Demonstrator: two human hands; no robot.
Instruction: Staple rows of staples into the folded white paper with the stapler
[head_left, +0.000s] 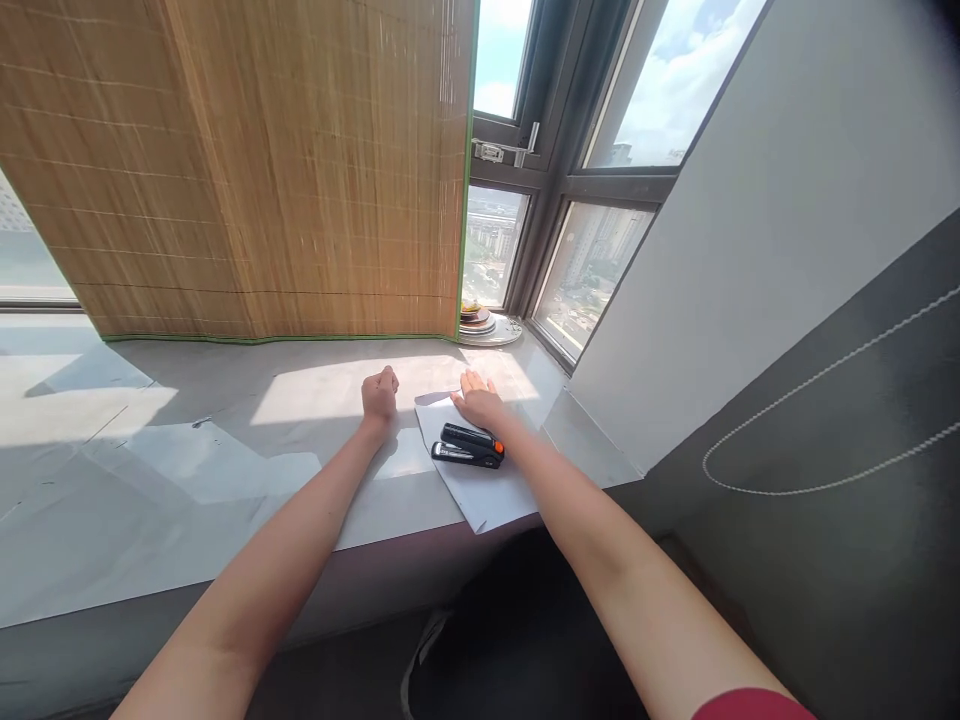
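Where the stapler (480,458) lies: on white paper (487,492), its pale marks I cannot read.
Left hand (380,393): fingers clenched into fist, beside the paper.
Right hand (478,401): fingers extended, released, across the paper's far edge.

It looks like a room in a high-rise home: a deep, pale window ledge (67,540), a bamboo blind (262,170) hanging along its back edge, stacked plates (477,325) at the far right corner, a looped blind chain (780,494), and windows (596,265) overlooking distant city buildings (491,240).
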